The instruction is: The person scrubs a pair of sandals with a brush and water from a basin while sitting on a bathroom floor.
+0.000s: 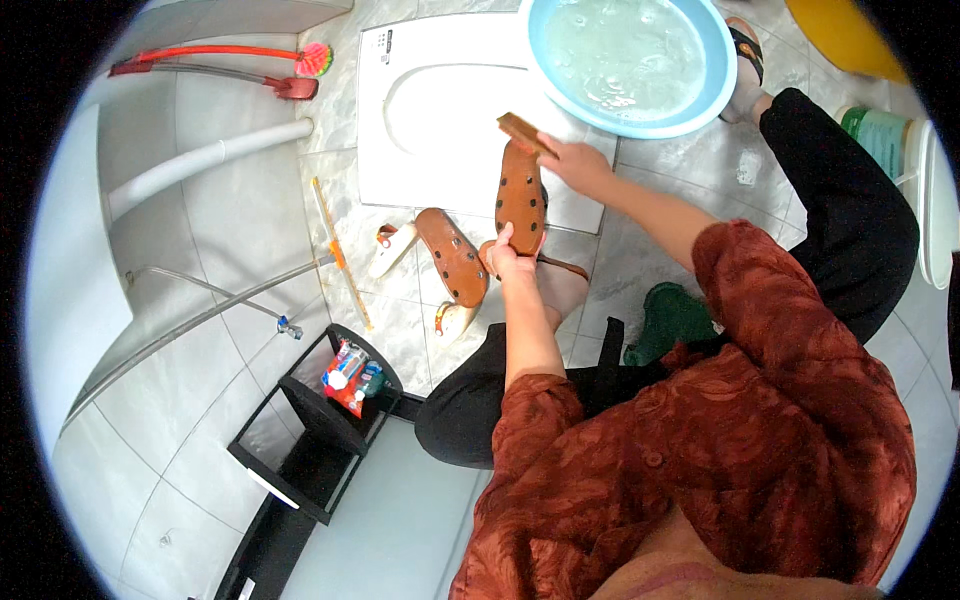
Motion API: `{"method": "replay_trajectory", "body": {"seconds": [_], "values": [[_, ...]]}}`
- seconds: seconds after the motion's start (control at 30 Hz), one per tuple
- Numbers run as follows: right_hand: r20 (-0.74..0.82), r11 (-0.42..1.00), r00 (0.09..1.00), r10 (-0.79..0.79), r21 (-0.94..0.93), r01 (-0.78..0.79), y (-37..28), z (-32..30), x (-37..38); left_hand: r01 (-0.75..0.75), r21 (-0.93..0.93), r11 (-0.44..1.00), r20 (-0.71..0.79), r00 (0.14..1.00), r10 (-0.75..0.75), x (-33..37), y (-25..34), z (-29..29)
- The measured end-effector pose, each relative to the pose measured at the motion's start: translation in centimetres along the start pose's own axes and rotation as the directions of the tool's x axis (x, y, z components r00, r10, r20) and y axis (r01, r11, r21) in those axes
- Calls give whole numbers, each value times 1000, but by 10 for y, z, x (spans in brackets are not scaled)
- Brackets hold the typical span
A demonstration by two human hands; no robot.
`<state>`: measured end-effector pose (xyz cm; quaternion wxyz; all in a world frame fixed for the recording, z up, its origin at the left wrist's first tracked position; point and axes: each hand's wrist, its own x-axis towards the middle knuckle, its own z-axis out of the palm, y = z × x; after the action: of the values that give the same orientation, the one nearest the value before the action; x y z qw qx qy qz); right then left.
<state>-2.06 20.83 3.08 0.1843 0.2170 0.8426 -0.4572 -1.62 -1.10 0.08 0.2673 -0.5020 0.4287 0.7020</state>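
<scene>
My left hand (513, 257) is wrapped round one end of a brown sandal (520, 195), whose dark-dotted sole faces up. A wooden scrubbing brush (527, 134) is in my right hand (580, 166), lying against the sandal's far end. The brush's bristles are hidden from this view. Left of my left hand, a matching brown sandal (450, 255) lies sole up on the tiled floor. Close beside it are two pale shoes or slippers, one (394, 248) farther off and the other (456, 322) nearer me.
Ahead is a white squat toilet (378, 135), with a light blue basin (535, 50) of cloudy water partly over it. A black shelf (330, 440) stands at the left, below a thin pipe with a tap (288, 326). At the right is a white bucket (900, 145); a green stool (660, 320) is near my legs.
</scene>
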Motion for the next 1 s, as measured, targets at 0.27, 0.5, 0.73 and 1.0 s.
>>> {"method": "replay_trajectory", "body": {"seconds": [0.27,0.5,0.73,1.0], "values": [[62,982,991,-118,-138,125,46,25,-13,-434,129,892,49,901,431,-24,-6,23],[23,979,983,-181,-93,182,-27,-23,-39,-691,666,280,301,593,747,-42,7,38],[211,899,919,-332,-226,376,-18,9,-57,-607,776,172,298,593,748,-43,0,25],[-35,947,954,-298,-135,291,-27,19,-15,-525,838,145,257,616,744,-32,-6,10]]}}
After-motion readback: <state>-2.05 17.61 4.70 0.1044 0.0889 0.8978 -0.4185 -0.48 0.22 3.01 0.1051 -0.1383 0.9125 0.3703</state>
